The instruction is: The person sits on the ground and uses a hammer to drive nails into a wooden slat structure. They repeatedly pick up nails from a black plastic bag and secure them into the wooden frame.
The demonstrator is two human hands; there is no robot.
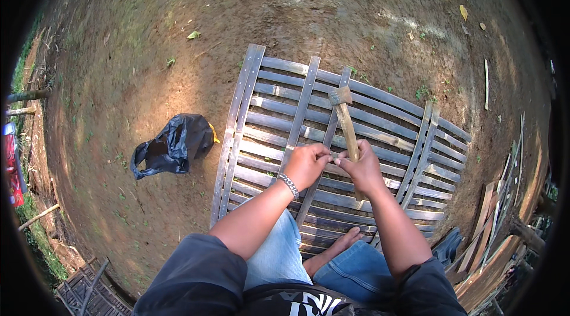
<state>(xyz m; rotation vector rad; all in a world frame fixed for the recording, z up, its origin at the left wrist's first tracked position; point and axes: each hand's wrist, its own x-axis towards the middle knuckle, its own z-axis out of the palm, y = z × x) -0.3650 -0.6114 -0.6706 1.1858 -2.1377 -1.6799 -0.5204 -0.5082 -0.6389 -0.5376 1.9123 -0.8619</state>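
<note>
My right hand (364, 168) is closed around the handle of a wooden-handled tool (347, 125). Its blocky brown head points away from me, and I cannot tell whether it is a hammer or a small axe. My left hand (306, 166), with a chain bracelet at the wrist, is closed in a pinch. Its fingertips meet my right thumb and forefinger beside the handle, over a small thing too tiny to name. Both hands are above a slatted bamboo platform (295, 115), where I sit with a bare foot (341, 246) in view.
On the dirt ground left of the platform lies a crumpled black plastic bag (189, 144). Planks (477, 230) and thin strips are piled at the right. A slatted wooden structure (89, 289) shows at the lower left. Fallen leaves (193, 35) dot the ground.
</note>
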